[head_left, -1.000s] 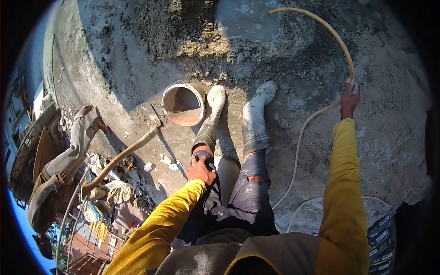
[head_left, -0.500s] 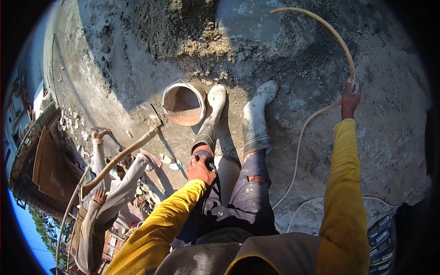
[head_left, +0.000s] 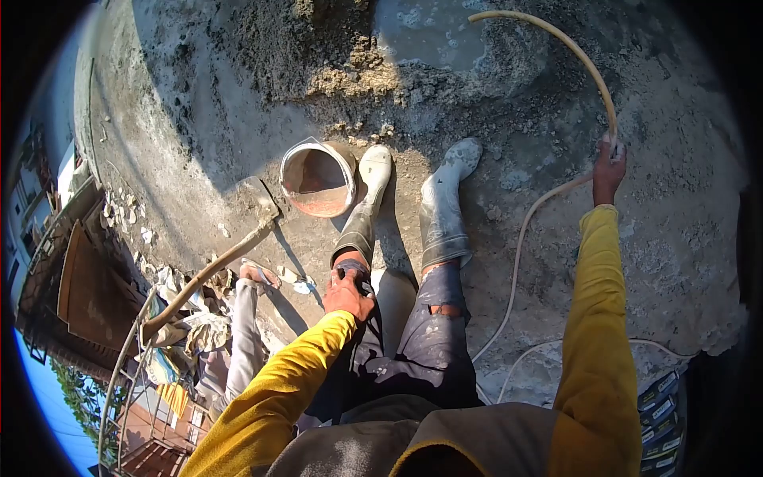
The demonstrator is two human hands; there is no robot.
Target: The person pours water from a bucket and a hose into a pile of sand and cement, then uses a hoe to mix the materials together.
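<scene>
My right hand (head_left: 609,168), at the right, is closed around a pale hose (head_left: 586,65). The hose's free end arcs up and left over a pool of grey water (head_left: 433,36); the rest trails down behind my legs. On my knee rests my left hand (head_left: 348,296), its fingers bent over dark cloth or something dark that I cannot make out. A bucket (head_left: 319,179) with a wire handle lies tilted beside my left boot (head_left: 375,171), its open mouth showing. My other boot (head_left: 450,187) stands to the right of it.
A shovel (head_left: 256,205) with a long wooden handle lies left of the bucket. Crumpled sacks (head_left: 208,330) are heaped at the lower left, near another person's leg (head_left: 245,342) in grey trousers. Rough sand or mortar (head_left: 278,63) surrounds the water.
The other person has walked from the far left toward the lower middle, and now mostly one leg shows. My hands and the hose have hardly moved.
</scene>
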